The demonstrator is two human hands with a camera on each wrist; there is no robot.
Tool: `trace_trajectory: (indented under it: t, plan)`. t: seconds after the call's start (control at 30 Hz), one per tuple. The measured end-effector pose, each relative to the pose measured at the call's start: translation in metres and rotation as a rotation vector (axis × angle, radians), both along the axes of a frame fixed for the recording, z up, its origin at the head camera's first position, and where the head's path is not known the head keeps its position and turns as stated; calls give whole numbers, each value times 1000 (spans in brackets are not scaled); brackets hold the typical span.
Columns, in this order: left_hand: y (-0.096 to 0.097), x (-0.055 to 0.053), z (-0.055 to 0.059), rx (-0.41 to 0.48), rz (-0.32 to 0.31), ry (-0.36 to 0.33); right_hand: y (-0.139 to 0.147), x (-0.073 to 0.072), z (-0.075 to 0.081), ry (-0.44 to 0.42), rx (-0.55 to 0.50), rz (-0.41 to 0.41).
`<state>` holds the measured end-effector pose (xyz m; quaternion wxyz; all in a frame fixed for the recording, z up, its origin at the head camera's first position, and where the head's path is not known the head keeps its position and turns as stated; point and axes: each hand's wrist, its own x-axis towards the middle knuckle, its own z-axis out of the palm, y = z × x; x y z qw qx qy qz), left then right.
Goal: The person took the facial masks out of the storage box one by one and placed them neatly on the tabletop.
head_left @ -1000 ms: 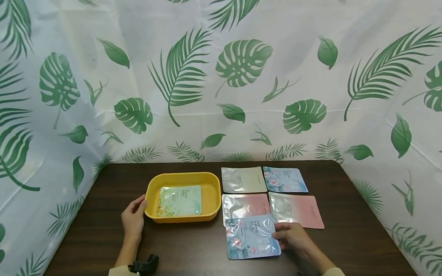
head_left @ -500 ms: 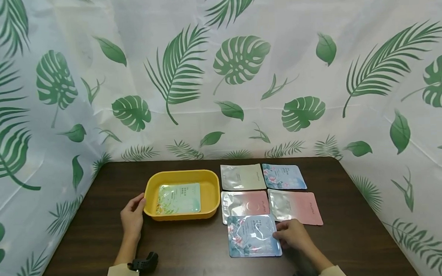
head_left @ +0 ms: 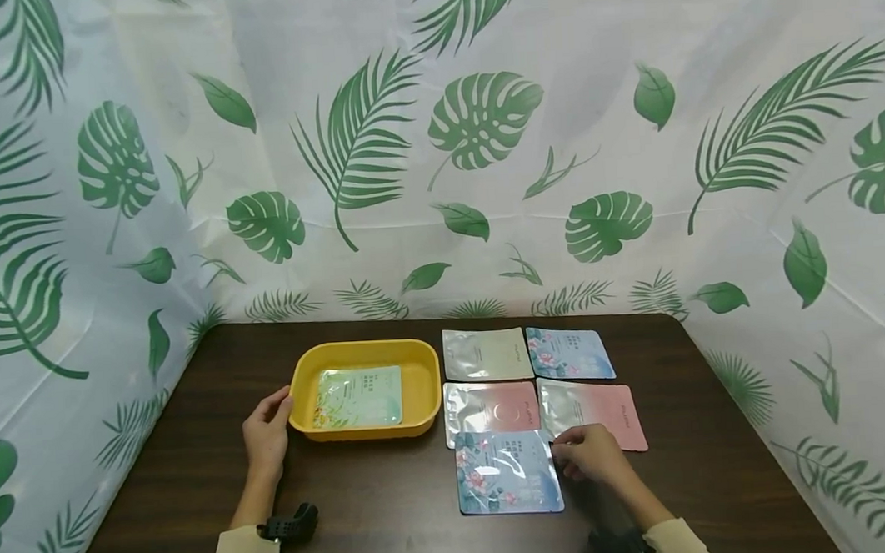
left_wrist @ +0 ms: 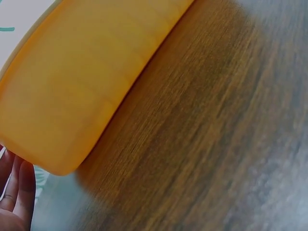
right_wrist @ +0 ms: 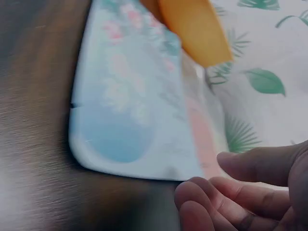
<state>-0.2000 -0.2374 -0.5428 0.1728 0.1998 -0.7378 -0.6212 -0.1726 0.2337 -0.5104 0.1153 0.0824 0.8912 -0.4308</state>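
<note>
My left hand [head_left: 265, 432] touches the left end of a yellow plastic tray [head_left: 308, 435]; its fingertips meet the rim and outer wall, and none show inside. A green sheet mask packet [head_left: 359, 398] lies in the tray. My right hand [head_left: 590, 454] is beside the upper right corner of a blue floral sheet mask packet [head_left: 509, 473]. In the right wrist view, the thumb [right_wrist: 260, 166] is apart from the loosely bent fingers, and nothing shows between them. The blue packet lies flat, overlapping the lower edge of a pink-and-silver packet [head_left: 492, 406].
More packets lie right of the tray: a cream one [head_left: 487, 355], another blue floral one [head_left: 570, 353] and a second pink one [head_left: 603, 414], partly behind my right hand. The dark wooden table [head_left: 396, 529] backs onto a leaf-print cloth [head_left: 516, 247].
My right hand has let go of the blue packet's right edge and shifted slightly up. The packet moved slightly right, then settled. My left hand stays at the tray.
</note>
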Motion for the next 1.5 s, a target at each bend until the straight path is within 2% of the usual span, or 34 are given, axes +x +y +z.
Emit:
trace_trajectory:
  t: [0.27,0.5,0.67,0.83,1.1,1.3,1.5]
  plan:
    - [-2,0,-1,3,-15,0,-8,-23,30,4,-139,46]
    - [-2,0,0,-1,-20,1,-31,-48,58,3,-245,118]
    - [-2,-1,0,-3,-24,9,-48,-64,69,10,-304,167]
    - [-1,0,0,-7,-28,-1,-70,-78,77,21,-343,165]
    - [-1,-2,2,-3,-13,7,-122,-98,84,-13,-402,173]
    - [0,-2,7,1,-12,-36,-159,-108,80,-97,-417,171]
    - [-1,-2,5,-7,-7,-27,-190,-115,73,-136,-418,188]
